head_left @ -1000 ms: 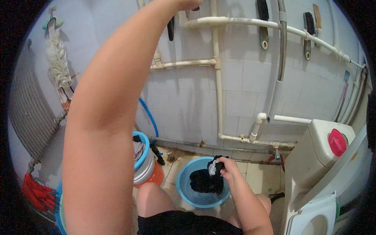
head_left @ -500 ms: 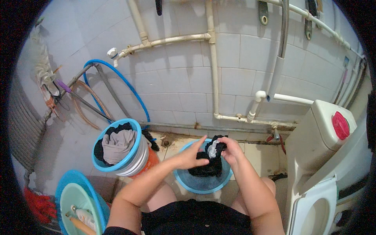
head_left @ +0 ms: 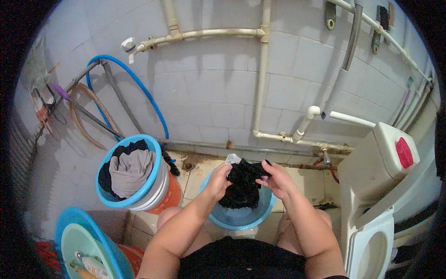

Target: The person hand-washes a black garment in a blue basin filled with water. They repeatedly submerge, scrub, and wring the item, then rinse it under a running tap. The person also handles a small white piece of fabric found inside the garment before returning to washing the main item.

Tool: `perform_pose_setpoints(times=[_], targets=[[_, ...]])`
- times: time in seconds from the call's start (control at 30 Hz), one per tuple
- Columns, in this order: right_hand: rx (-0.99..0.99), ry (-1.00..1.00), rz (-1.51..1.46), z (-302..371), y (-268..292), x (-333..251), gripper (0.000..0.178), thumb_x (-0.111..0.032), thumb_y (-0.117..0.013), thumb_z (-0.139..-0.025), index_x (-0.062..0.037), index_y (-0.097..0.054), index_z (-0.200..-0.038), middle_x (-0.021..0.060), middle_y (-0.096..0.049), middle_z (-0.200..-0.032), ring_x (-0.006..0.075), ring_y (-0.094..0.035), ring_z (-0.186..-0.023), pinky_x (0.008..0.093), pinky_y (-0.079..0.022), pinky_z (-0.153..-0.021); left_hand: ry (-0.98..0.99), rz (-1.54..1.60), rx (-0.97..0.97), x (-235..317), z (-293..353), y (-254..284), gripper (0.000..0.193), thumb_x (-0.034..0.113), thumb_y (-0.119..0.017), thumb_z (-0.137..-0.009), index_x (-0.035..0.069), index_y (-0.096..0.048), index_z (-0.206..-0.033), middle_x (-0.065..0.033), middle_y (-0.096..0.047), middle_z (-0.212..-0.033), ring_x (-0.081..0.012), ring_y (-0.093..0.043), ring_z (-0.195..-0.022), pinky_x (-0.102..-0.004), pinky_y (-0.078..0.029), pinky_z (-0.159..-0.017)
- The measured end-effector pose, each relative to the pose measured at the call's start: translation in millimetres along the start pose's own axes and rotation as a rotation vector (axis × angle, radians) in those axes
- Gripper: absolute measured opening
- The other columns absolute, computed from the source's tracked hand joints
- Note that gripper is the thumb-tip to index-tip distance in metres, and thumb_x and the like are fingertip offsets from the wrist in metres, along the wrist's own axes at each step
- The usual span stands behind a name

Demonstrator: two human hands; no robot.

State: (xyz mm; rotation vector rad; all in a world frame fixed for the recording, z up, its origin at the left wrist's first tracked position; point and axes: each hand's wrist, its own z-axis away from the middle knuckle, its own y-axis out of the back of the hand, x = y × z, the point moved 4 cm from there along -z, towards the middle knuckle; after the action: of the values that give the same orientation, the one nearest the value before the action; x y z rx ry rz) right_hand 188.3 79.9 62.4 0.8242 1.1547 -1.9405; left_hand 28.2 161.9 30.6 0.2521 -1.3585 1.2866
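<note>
A black garment (head_left: 243, 179) is stretched between my two hands, its lower part hanging down into a round blue basin (head_left: 266, 210) on the floor. At its left end my left hand (head_left: 218, 182) is closed on the cloth, close to a small whitish patch (head_left: 233, 159) that could be a tag or lather; I cannot tell which. My right hand (head_left: 278, 180) pinches the other end between thumb and fingers. Grey, wet-looking space shows at the front of the basin, and its back rim is hidden by the cloth.
To the left, a blue basin (head_left: 103, 197) with grey and black clothes (head_left: 132, 172) rests on a white and orange bucket (head_left: 166, 195). Nearer are nested blue and green basins (head_left: 69, 237) holding a bottle. A toilet (head_left: 367, 195) stands at right; pipes and a tap (head_left: 131, 46) line the wall.
My left hand was spread beside the garment and now grips it. The cloth has been pulled out sideways, and the whitish patch moved left. The view has shifted slightly.
</note>
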Motion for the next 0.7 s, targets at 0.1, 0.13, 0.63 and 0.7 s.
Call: perform_pose_setpoints(times=[0.1,0.13,0.63,0.7], targets=[[0.059,0.024,0.011,2.9,1.1,-3.8,0.032,-0.025,-0.061,-0.084,-0.0070,-0.052,-0.109,-0.0030,-0.049,-0.078,0.0075,-0.043,-0.061,0.0320,-0.050,-0.071,-0.010,0.116,0.000,6.9,2.1,6.0,0.018,0.015,-0.045,-0.084,0.007,-0.055,-0.098,-0.0055,-0.059,-0.092,-0.0187,-0.057,-0.085,-0.0338,-0.046,-0.074],[0.109,0.039,0.033,7.1,-1.1,-8.1,0.034,-0.023,-0.061,-0.084,-0.0064,-0.051,-0.112,-0.0030,-0.049,-0.078,0.0072,-0.043,-0.061,0.0316,-0.050,-0.070,-0.021,0.135,0.004,9.1,2.8,6.8,0.018,0.014,-0.045,-0.083,0.007,-0.055,-0.096,-0.0054,-0.059,-0.091,-0.0190,-0.057,-0.084,-0.0342,-0.046,-0.073],[-0.027,0.272,0.369,4.3,-10.2,-0.2,0.041,-0.004,-0.066,-0.075,-0.0076,-0.053,-0.114,0.0051,-0.058,-0.097,0.0152,-0.054,-0.089,0.0272,-0.045,-0.076,0.202,0.505,-0.247,27.6,16.5,-3.3,0.029,0.023,-0.046,-0.084,0.002,-0.059,-0.098,-0.0123,-0.063,-0.098,-0.0274,-0.059,-0.092,-0.0396,-0.044,-0.088],[-0.028,0.228,0.367,-6.3,-2.5,2.7,0.031,-0.004,-0.064,-0.078,-0.0057,-0.056,-0.108,0.0047,-0.058,-0.098,0.0141,-0.054,-0.084,0.0263,-0.045,-0.073,0.202,0.478,-0.199,27.1,16.9,-4.4,0.029,0.025,-0.046,-0.085,0.002,-0.060,-0.097,-0.0121,-0.064,-0.096,-0.0270,-0.060,-0.090,-0.0396,-0.045,-0.087]])
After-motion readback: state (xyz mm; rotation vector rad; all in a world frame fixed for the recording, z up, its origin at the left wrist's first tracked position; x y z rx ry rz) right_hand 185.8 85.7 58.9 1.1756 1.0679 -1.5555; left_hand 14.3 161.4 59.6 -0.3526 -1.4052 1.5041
